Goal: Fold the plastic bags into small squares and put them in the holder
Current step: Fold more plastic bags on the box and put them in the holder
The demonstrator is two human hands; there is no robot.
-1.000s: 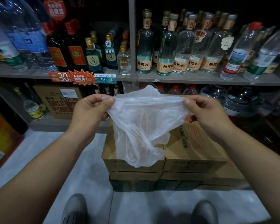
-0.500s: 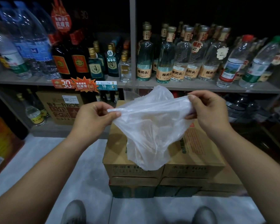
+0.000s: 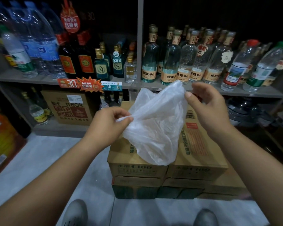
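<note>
Left hand point(image 3: 108, 126) and right hand point(image 3: 207, 108) each pinch an edge of the plastic bag point(image 3: 155, 128), thumb against fingers. Likely light, limp and slippery; best taken at corners.

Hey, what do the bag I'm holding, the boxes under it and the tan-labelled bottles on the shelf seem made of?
The bag looks like thin, translucent white plastic film, crinkled and faintly glossy. The boxes look like matte brown cardboard, with printed sides. The bottles seem clear glass, judging by sharp highlights, though plastic is possible.
</note>
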